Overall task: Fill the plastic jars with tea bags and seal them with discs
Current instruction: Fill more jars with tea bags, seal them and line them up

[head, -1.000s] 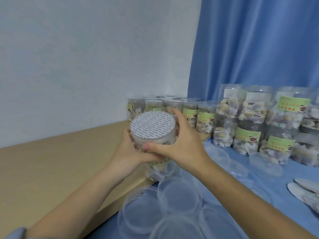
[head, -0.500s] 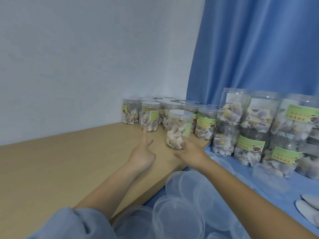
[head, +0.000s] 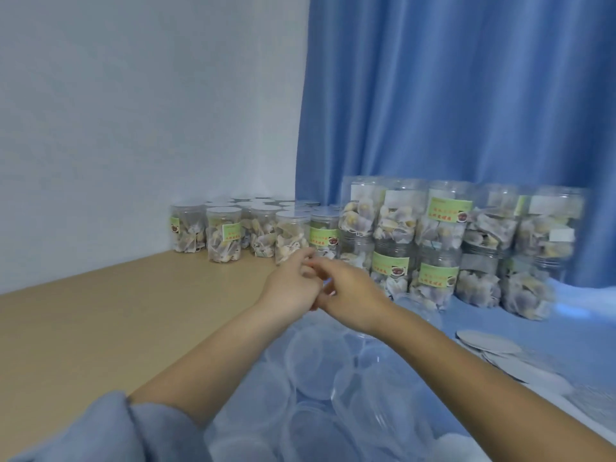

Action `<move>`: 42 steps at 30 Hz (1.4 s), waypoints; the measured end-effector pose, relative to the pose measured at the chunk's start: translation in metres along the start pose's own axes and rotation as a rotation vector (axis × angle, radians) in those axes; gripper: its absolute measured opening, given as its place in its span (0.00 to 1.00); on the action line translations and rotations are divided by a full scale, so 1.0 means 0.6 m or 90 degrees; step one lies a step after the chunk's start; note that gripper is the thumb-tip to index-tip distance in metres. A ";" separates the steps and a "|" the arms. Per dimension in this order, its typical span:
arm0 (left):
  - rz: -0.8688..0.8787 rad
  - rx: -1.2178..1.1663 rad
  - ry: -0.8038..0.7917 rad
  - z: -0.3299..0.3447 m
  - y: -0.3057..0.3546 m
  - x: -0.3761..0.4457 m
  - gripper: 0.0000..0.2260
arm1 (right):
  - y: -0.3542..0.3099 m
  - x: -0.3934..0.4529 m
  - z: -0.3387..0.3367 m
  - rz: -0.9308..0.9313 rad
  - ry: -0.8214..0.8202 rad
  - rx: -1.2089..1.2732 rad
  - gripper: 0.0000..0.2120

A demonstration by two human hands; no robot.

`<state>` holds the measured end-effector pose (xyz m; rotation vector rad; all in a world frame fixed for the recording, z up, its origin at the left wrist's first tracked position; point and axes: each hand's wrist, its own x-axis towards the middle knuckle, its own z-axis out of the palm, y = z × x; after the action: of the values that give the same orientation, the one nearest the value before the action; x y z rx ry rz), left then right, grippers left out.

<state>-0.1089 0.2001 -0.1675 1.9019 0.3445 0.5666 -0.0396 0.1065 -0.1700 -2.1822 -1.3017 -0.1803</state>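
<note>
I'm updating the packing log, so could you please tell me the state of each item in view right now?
Single-layer jars: filled with tea bags, upright on the wooden table.
Stacked jars: filled, two high, on the blue cloth.
Clear plastic lids: loose, piled.
Seal discs: loose, overlapping.
Left hand: holding nothing, touching the right.
Right hand: holding nothing.

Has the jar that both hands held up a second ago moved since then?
Yes. The jar has gone from the hands, away from the camera, and now stands on the wooden table in the front row of sealed jars by the wall.
</note>
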 end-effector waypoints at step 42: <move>-0.187 -0.874 0.038 0.508 0.022 0.039 0.09 | 0.363 -0.125 -0.150 0.314 0.347 0.361 0.10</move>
<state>0.0734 -0.0330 -0.2465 0.5006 0.1693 0.4540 0.1203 -0.0763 -0.2162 -1.7193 -0.4201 -0.1670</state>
